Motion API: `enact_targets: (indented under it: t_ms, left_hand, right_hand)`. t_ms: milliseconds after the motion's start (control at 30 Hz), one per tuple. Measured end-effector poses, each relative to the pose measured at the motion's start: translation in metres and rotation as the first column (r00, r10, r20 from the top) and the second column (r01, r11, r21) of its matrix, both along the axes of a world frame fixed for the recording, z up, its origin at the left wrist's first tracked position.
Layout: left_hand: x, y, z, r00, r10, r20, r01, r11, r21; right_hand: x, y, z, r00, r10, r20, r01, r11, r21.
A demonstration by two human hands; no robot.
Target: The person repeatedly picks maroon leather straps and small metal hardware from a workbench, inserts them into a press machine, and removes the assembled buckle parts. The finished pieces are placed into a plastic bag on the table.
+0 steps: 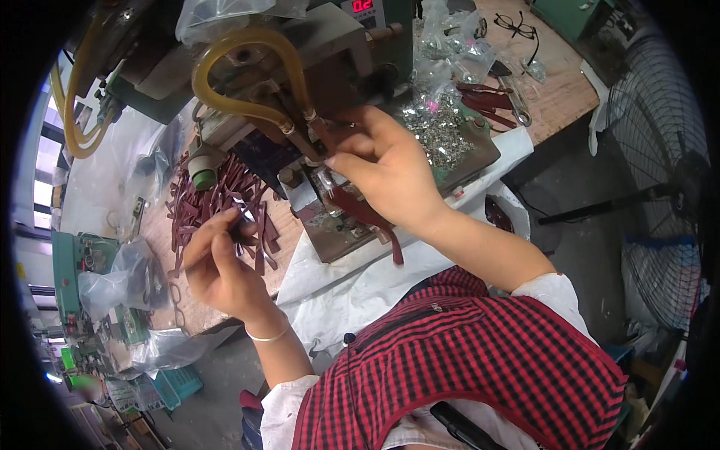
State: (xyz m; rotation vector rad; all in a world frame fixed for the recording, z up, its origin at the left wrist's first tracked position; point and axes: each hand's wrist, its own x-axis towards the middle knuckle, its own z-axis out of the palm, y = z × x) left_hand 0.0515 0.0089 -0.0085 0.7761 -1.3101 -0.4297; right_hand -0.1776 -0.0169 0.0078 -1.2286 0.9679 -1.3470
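My right hand (pixel 394 169) is at the work point of a bench press (pixel 330 49), thumb and fingers closed together beside the metal tooling. What sits between the fingertips is too small to make out. Below that hand a dark red strip (pixel 360 210) slants over the press's base, its tail hanging past the front edge. My left hand (pixel 225 270) is at the near side of a heap of dark red strips (pixel 217 199), fingers curled inward. A shiny piece shows at its fingertips, but whatever they grip is partly hidden.
Small silvery metal pieces (pixel 442 127) are heaped right of the press. Beyond them lie clear bags (pixel 469 56), more strips (pixel 487 101), scissors (pixel 519 112) and eyeglasses (pixel 516 26). A yellowish hose (pixel 251 37) loops before the press. A floor fan (pixel 660 180) stands at right.
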Motion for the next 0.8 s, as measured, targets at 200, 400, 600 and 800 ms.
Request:
enact_targets:
  t_ms: [200, 400, 600, 800]
  left_hand:
    - [-0.066, 0.02, 0.013, 0.697, 0.116, 0.707, 0.109, 0.958, -0.265]
    - [-0.077, -0.004, -0.001, 0.674, 0.209, 0.709, 0.172, 0.889, -0.425]
    - [-0.079, -0.004, -0.009, 0.694, 0.198, 0.692, 0.159, 0.896, -0.415]
    - [-0.081, 0.008, -0.001, 0.711, 0.132, 0.691, 0.127, 0.942, -0.311]
  right_hand:
    - [-0.01, 0.016, -0.001, 0.936, -0.11, -0.336, 0.035, 0.974, -0.222]
    - [-0.106, -0.028, -0.089, 0.147, -0.538, -0.83, 0.289, 0.826, -0.484]
    - [-0.121, -0.028, -0.114, 0.256, -0.701, -0.665, 0.318, 0.711, -0.628]
    - [-0.129, -0.053, -0.106, 0.241, -0.667, -0.705, 0.325, 0.74, -0.589]
